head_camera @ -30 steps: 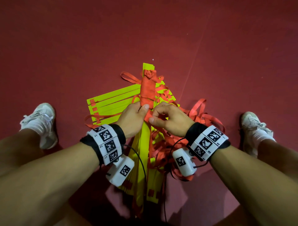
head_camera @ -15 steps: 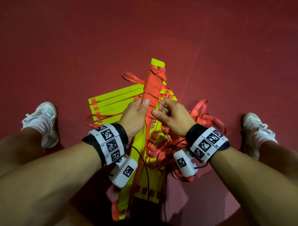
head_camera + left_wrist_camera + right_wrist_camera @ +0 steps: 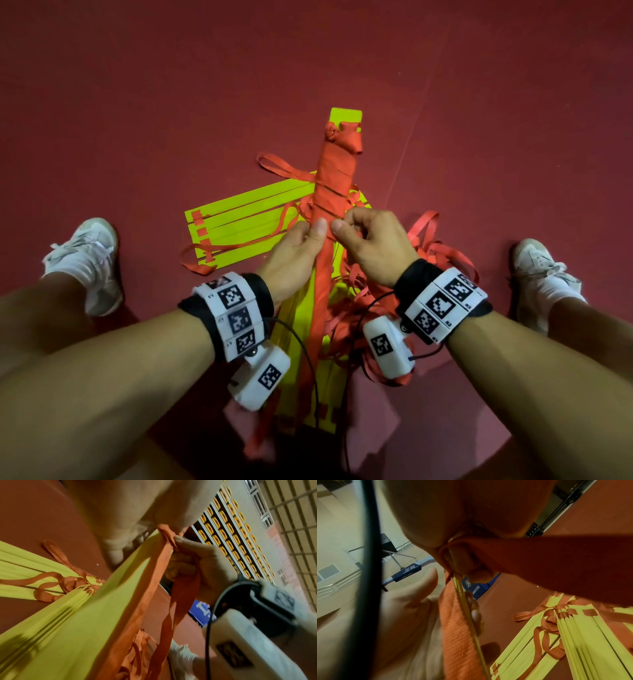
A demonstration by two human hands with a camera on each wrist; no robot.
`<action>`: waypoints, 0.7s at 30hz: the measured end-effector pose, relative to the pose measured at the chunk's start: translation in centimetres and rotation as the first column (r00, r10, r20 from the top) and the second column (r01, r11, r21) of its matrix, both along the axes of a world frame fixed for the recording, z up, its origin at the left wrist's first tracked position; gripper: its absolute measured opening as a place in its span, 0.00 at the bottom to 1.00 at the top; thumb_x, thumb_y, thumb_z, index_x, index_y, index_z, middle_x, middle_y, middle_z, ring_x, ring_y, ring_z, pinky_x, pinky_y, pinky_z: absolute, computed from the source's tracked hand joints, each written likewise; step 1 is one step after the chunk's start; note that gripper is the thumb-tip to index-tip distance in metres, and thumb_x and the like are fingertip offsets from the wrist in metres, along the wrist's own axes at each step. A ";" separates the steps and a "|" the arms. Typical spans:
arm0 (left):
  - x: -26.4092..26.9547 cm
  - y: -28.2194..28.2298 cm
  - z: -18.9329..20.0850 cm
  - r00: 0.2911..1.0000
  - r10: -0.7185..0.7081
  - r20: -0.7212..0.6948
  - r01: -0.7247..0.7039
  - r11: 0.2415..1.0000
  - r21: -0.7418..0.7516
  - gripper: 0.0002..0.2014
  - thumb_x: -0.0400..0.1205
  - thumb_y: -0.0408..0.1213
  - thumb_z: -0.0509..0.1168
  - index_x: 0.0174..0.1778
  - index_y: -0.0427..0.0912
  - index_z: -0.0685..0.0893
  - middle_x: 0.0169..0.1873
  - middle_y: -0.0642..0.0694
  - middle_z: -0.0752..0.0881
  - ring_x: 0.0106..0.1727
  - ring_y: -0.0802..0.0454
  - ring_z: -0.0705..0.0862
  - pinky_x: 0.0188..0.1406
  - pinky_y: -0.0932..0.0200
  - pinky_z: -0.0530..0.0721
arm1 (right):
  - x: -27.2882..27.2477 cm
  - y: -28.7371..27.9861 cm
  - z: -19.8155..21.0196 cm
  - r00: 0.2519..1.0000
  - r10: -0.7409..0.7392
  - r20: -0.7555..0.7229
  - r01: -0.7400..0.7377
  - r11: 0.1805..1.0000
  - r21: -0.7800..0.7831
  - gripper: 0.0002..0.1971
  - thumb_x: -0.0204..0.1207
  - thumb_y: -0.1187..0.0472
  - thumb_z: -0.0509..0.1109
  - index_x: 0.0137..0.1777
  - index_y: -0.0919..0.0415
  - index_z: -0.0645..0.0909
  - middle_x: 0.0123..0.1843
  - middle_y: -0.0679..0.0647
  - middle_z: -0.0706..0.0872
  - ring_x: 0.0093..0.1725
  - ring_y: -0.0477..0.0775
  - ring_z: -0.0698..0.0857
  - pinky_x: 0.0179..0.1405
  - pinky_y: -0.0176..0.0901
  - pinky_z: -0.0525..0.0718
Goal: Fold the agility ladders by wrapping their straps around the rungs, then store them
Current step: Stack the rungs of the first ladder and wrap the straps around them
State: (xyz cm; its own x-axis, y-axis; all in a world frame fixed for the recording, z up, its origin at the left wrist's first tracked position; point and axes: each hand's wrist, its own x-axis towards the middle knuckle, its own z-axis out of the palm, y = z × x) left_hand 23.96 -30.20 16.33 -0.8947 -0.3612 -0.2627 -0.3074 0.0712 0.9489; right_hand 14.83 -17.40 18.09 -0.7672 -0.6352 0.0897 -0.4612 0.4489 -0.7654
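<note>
A bundle of yellow rungs (image 3: 345,115) stands out in front of me, its upper part wound in red strap (image 3: 334,171) with a knot near the top. My left hand (image 3: 297,251) grips the bundle from the left, thumb on the wrap. My right hand (image 3: 371,243) pinches the red strap (image 3: 169,539) against the bundle just beside it. The free strap (image 3: 317,308) hangs down between my wrists. A second ladder (image 3: 239,219) of yellow rungs lies flat on the floor behind the hands, its red straps loose.
Loose red strap loops (image 3: 431,246) pile on the red floor to the right of the hands. My white shoes (image 3: 84,260) (image 3: 537,274) stand on either side. The floor (image 3: 137,102) beyond the ladders is bare.
The bundle has risen and tilted further away, so more of its wrapped part shows above the hands. Both hands have slid lower on it and closer together.
</note>
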 end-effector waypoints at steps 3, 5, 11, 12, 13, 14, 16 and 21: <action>0.4 0.3 -0.3 0.993 -0.087 0.081 0.100 0.980 -0.173 0.32 0.73 0.70 0.63 0.65 0.52 0.78 0.53 0.51 0.88 0.56 0.47 0.86 0.62 0.40 0.84 | -0.5 0.1 -0.2 0.999 -0.054 -0.008 0.054 0.998 -0.010 0.17 0.83 0.54 0.69 0.33 0.60 0.77 0.28 0.61 0.86 0.29 0.59 0.82 0.37 0.54 0.81; 0.2 0.4 -0.1 0.983 -0.126 0.130 0.154 0.960 -0.233 0.42 0.68 0.70 0.65 0.75 0.51 0.71 0.62 0.47 0.87 0.63 0.44 0.85 0.64 0.40 0.84 | -0.6 0.0 -0.4 0.996 -0.086 0.005 0.086 0.996 -0.023 0.18 0.83 0.53 0.69 0.34 0.62 0.79 0.29 0.63 0.86 0.32 0.63 0.84 0.38 0.57 0.82; 0.3 0.7 0.1 0.967 -0.136 0.214 0.205 0.917 -0.342 0.43 0.82 0.54 0.71 0.86 0.43 0.55 0.79 0.41 0.73 0.76 0.41 0.76 0.70 0.52 0.77 | -0.3 -0.1 0.7 0.994 -0.003 0.110 0.007 0.999 -0.035 0.18 0.85 0.53 0.67 0.35 0.60 0.76 0.24 0.56 0.81 0.22 0.47 0.85 0.28 0.47 0.79; 0.3 0.7 0.2 0.968 -0.138 0.211 0.206 0.915 -0.347 0.43 0.82 0.55 0.70 0.86 0.44 0.55 0.79 0.42 0.74 0.75 0.41 0.77 0.67 0.54 0.78 | -0.4 -0.1 0.8 0.993 0.019 0.118 -0.014 0.999 -0.048 0.18 0.85 0.52 0.67 0.34 0.58 0.76 0.25 0.55 0.79 0.22 0.48 0.85 0.28 0.50 0.81; 0.3 0.8 0.3 0.968 -0.141 0.209 0.206 0.919 -0.336 0.42 0.82 0.55 0.71 0.85 0.44 0.56 0.78 0.41 0.75 0.73 0.41 0.79 0.65 0.54 0.79 | -0.5 -0.1 0.8 0.992 0.040 0.120 -0.033 0.998 -0.061 0.18 0.85 0.51 0.67 0.34 0.58 0.76 0.26 0.54 0.78 0.22 0.49 0.85 0.29 0.55 0.83; 0.3 0.9 0.3 0.968 -0.141 0.209 0.202 0.927 -0.315 0.42 0.82 0.55 0.71 0.84 0.45 0.56 0.77 0.41 0.75 0.72 0.40 0.79 0.62 0.54 0.79 | -0.6 -0.1 0.9 0.991 0.060 0.119 -0.052 0.996 -0.070 0.18 0.85 0.50 0.67 0.35 0.57 0.77 0.27 0.53 0.77 0.23 0.50 0.84 0.30 0.60 0.86; 0.3 1.0 0.5 0.974 -0.135 0.182 0.184 0.941 -0.285 0.38 0.82 0.52 0.72 0.81 0.46 0.58 0.73 0.38 0.78 0.67 0.40 0.82 0.52 0.55 0.78 | -0.8 0.1 0.8 0.989 0.099 0.112 -0.090 0.992 -0.084 0.18 0.84 0.47 0.67 0.35 0.56 0.77 0.28 0.52 0.76 0.25 0.51 0.81 0.30 0.65 0.85; 0.2 0.6 0.6 0.983 -0.116 0.143 0.148 0.959 -0.241 0.23 0.85 0.38 0.69 0.65 0.47 0.60 0.39 0.48 0.77 0.31 0.52 0.75 0.20 0.68 0.69 | -1.2 0.7 1.2 0.969 0.240 0.066 -0.236 0.970 -0.062 0.13 0.79 0.44 0.70 0.42 0.52 0.80 0.30 0.44 0.79 0.28 0.47 0.79 0.31 0.49 0.82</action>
